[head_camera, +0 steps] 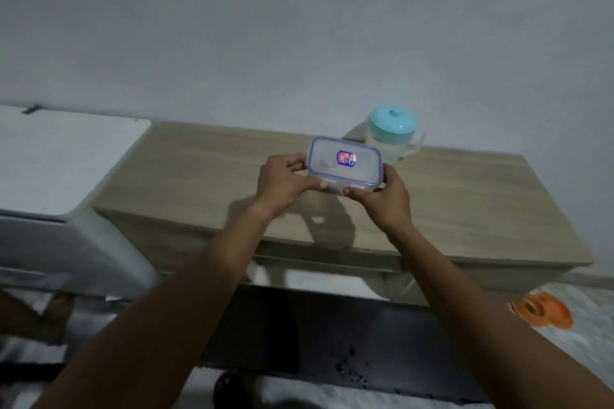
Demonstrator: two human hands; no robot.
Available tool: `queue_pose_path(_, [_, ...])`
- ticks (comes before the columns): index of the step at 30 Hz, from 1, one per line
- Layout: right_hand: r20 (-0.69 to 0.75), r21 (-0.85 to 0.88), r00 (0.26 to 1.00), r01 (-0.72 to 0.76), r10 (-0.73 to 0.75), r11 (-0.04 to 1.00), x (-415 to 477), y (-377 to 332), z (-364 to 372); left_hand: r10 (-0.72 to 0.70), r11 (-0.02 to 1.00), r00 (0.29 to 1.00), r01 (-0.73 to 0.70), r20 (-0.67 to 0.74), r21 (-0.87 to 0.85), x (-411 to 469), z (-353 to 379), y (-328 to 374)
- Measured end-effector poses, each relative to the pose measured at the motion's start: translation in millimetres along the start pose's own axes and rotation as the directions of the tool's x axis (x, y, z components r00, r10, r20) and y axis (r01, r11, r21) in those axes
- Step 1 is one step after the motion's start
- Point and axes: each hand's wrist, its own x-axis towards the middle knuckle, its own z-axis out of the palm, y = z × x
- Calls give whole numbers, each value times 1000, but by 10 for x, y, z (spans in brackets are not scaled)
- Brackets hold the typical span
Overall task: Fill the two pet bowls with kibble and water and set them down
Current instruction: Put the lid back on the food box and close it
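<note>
A clear plastic container with a blue-rimmed lid and a sticker on top is held just above the wooden tabletop. My left hand grips its left end and my right hand grips its right end. Its contents are hard to make out. Behind it, against the wall, stands a translucent pitcher with a teal lid. An orange bowl lies on the floor at the lower right, partly hidden by my right forearm.
A white appliance butts against the table's left side. The grey wall runs right behind the table. Below the table front is a dark mat with small dark specks on it.
</note>
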Motion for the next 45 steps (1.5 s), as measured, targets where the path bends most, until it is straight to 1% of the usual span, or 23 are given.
queue_pose_path(4, [83,16,995,57,-58,998,-276,59,-313,-17,1000,998,15,-64,-25,-567,152,28])
queue_pose_path(9, [242,25,966,86,-90,996,-735,231,-460,-150,987,982,142,-117,-77,-1280,153,-170])
queue_pose_path(11, [280,47,957,70,-81,996,-872,336,-421,-182,980,979,174,-90,-93,-1446,110,-285])
queue_pose_path(13, [302,65,951,50,-67,997,-989,465,-364,-190,980,980,186,-52,-67,-1588,84,-368])
queue_pose_path(17, [356,78,933,15,-42,997,-1186,693,-273,-206,978,978,204,-36,-34,-1796,52,-555])
queue_pose_path(22, [442,83,897,-16,-23,996,-1357,876,-142,-296,951,955,292,-28,-107,-1974,-11,-845])
queue_pose_path(26, [476,42,879,-47,21,998,-1479,1006,44,-352,924,936,350,20,-156,-2038,-135,-1147])
queue_pose_path(28, [485,19,872,-82,63,996,-1543,1059,172,-363,919,931,363,29,-156,-2017,-236,-1322])
queue_pose_path(32, [447,-34,886,-123,125,992,-1688,1090,422,-351,934,933,356,81,-44,-1919,-408,-1538])
queue_pose_path(35, [411,-67,898,-142,157,988,-1761,1056,594,-368,923,926,374,81,-85,-1856,-520,-1669])
queue_pose_path(38, [375,-95,907,-166,190,982,-1802,1014,790,-412,891,903,428,122,-152,-1720,-675,-1753])
queue_pose_path(41, [322,-111,921,-194,220,975,-1811,977,995,-428,880,887,453,176,-142,-1502,-835,-1793])
queue_pose_path(45, [291,-130,918,-239,268,962,-1801,1005,1163,-439,872,875,469,202,-138,-1358,-891,-1902])
